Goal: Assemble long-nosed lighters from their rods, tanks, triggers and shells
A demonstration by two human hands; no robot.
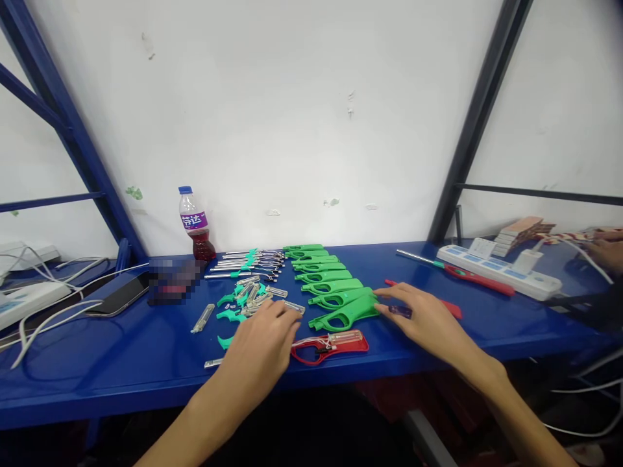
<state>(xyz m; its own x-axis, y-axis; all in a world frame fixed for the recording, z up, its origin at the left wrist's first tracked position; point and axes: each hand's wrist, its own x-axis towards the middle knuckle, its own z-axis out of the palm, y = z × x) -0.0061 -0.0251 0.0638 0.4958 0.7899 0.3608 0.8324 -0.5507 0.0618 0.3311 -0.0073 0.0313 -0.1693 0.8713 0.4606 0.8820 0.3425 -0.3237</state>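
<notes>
Glossy blue tabletop (pixel 146 370) here, against a scuffed white wall (pixel 292 130), with a dark metal post (pixel 477 123) on the right. Far left there's a clear plastic bottle (pixel 195 224), far right a white power strip (pixel 496 269). Smooth green plastic shells (pixel 335 285) with looped handles run far to near mid-table; shiny metal rods (pixel 226 264) sit left of them. A hollow red shell (pixel 363 342) with wiring lies near, beside the left hand (pixel 265 337); can't tell if that grip's holding anything. Right hand (pixel 421 318) has bent fingers at the nearest green shell, can't tell if they're gripping.
</notes>
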